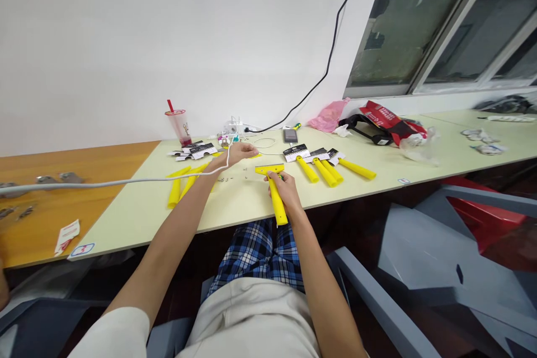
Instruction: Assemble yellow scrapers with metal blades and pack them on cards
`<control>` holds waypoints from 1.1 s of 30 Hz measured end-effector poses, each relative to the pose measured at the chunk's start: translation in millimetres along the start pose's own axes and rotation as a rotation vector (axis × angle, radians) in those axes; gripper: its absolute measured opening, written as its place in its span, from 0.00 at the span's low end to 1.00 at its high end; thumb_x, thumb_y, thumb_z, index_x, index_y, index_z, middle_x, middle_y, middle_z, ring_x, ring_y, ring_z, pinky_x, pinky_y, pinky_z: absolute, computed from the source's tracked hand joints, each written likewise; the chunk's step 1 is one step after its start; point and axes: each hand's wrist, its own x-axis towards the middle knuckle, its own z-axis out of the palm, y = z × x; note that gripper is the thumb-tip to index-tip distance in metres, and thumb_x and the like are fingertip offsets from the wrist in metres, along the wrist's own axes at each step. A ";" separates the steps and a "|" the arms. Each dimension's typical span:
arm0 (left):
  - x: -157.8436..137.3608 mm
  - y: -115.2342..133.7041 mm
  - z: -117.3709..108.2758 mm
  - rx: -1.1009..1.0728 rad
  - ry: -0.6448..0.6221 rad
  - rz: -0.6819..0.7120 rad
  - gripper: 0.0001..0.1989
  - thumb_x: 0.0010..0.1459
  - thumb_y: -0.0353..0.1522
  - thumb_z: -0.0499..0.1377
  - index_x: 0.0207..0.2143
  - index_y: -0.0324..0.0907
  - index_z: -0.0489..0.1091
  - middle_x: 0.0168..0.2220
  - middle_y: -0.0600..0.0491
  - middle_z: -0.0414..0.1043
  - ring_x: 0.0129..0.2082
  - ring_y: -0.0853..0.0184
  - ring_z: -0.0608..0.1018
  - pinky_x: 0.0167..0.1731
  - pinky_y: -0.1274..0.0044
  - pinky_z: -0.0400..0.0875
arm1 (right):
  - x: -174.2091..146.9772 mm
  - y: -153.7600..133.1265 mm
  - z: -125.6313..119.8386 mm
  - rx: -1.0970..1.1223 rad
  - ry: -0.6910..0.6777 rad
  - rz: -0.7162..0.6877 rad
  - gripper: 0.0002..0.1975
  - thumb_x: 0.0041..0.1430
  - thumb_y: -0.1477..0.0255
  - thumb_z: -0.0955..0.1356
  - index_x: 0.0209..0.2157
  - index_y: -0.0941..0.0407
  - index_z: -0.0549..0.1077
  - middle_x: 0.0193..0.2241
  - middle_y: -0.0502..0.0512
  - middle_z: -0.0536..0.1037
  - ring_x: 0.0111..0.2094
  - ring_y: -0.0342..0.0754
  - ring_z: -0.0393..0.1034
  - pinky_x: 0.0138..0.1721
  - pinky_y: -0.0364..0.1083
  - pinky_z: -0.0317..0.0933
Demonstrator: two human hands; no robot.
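Observation:
My right hand is closed around a yellow scraper, its wide head with a metal edge facing away and its handle pointing toward me. A small green and dark piece shows by the fingers, too small to name. My left hand reaches over the table, fingers drawn together; what they hold, if anything, is hidden. A flat yellow piece lies just beyond its fingertips. Tiny metal parts are scattered on the table between the hands. Yellow scrapers without cards lie to the left, partly behind my left forearm.
Several yellow handles with black-and-white cards lie to the right. Loose cards and a cup with a straw stand back left. A white cable crosses before my left arm. A phone-like device and red bag lie behind.

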 end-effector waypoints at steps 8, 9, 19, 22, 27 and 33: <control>-20.7 54.4 37.1 -0.256 -0.255 0.078 0.26 0.50 0.52 0.78 0.35 0.39 0.84 0.51 0.42 0.83 0.46 0.58 0.82 0.45 0.70 0.77 | 1.3 1.8 0.3 -0.067 -0.065 -0.002 0.15 0.56 0.59 0.78 0.31 0.56 0.77 0.29 0.52 0.84 0.16 0.40 0.68 0.17 0.42 0.62; -22.8 55.7 38.0 -0.272 -0.258 0.071 0.25 0.50 0.51 0.78 0.35 0.39 0.83 0.48 0.43 0.83 0.43 0.60 0.82 0.43 0.71 0.76 | 1.2 1.6 0.4 -0.072 -0.072 0.001 0.15 0.56 0.59 0.78 0.31 0.56 0.77 0.29 0.52 0.84 0.16 0.40 0.68 0.17 0.42 0.63; -25.7 53.8 39.8 -0.567 -0.304 -0.101 0.28 0.42 0.39 0.84 0.42 0.38 0.79 0.38 0.50 0.81 0.36 0.66 0.80 0.40 0.73 0.74 | -4.3 -5.3 1.7 -0.137 -0.132 -0.008 0.15 0.56 0.60 0.79 0.28 0.56 0.77 0.24 0.50 0.81 0.15 0.41 0.67 0.16 0.42 0.61; -24.6 51.0 38.7 -0.630 -0.358 -0.164 0.30 0.40 0.38 0.84 0.44 0.38 0.80 0.33 0.53 0.78 0.32 0.67 0.79 0.35 0.74 0.72 | -7.1 -7.4 0.6 -0.173 -0.178 -0.021 0.17 0.55 0.59 0.79 0.27 0.56 0.77 0.25 0.51 0.81 0.16 0.41 0.67 0.17 0.42 0.62; -25.7 50.3 35.5 -0.645 -0.373 -0.161 0.29 0.40 0.36 0.84 0.44 0.37 0.81 0.34 0.52 0.79 0.34 0.67 0.79 0.38 0.73 0.72 | -7.9 -7.8 -0.5 -0.191 -0.202 -0.021 0.18 0.54 0.57 0.80 0.27 0.55 0.76 0.23 0.50 0.80 0.16 0.42 0.67 0.17 0.42 0.61; -27.4 51.8 36.8 -0.592 -0.316 -0.091 0.27 0.42 0.36 0.83 0.44 0.38 0.82 0.41 0.48 0.82 0.42 0.64 0.82 0.46 0.71 0.75 | -6.2 -8.4 0.9 -0.146 -0.183 -0.001 0.17 0.54 0.59 0.80 0.28 0.55 0.76 0.21 0.49 0.78 0.16 0.42 0.66 0.17 0.41 0.61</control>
